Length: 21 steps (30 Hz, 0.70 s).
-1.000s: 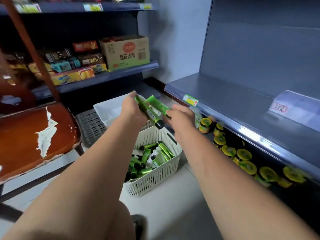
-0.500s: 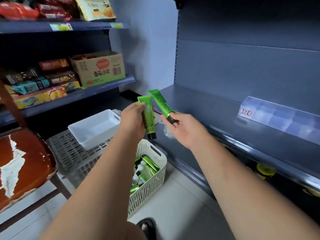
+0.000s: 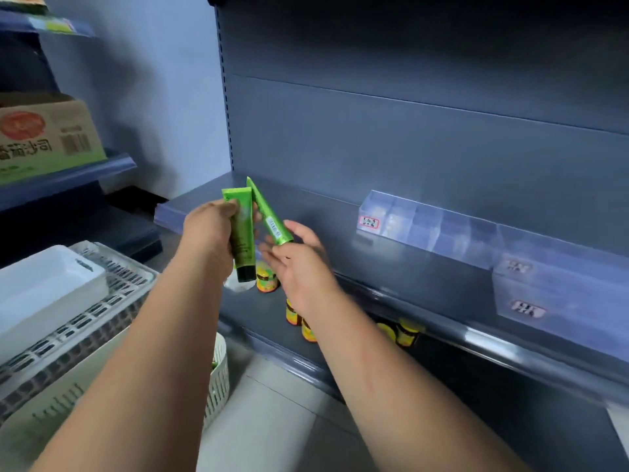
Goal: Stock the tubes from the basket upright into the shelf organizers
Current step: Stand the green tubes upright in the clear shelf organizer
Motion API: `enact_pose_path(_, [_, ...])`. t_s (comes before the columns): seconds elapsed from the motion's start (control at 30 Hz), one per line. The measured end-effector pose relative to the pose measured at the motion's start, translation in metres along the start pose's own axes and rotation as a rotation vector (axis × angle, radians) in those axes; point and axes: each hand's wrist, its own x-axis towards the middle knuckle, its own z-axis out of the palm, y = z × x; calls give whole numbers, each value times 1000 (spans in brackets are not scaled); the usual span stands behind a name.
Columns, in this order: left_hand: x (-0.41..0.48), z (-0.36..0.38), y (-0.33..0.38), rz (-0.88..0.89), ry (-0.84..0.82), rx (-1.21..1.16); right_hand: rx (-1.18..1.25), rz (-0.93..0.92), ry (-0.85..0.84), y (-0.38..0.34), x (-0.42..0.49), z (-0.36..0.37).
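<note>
The basket [image 3: 218,369] sits low at left. The left hand [image 3: 209,236] grips the left tube [image 3: 242,233] upright, cap down. Just beside it the right tube [image 3: 270,218] tilts, its lower end pinched by the right hand [image 3: 301,267]. Clear organizers [image 3: 425,226] stand on the shelf [image 3: 323,216], right.

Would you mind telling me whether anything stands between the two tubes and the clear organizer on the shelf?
Nothing visible does. The left tube and right tube are held left of the organizer, and only bare shelf lies between them and it.
</note>
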Motion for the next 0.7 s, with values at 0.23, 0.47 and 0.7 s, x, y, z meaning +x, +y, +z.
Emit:
enact_pose_path(0.23, [9, 79, -32, 74, -28, 99, 11, -131, 17, -48, 31, -44])
enact_pose_path(0.47, [-15, 164, -59, 76, -300, 34, -345, -276, 172, -136, 24, -108])
enact_pose_path(0.7, [-66, 287, -65, 76, -491, 35, -625, -436, 259, -242, -49, -213])
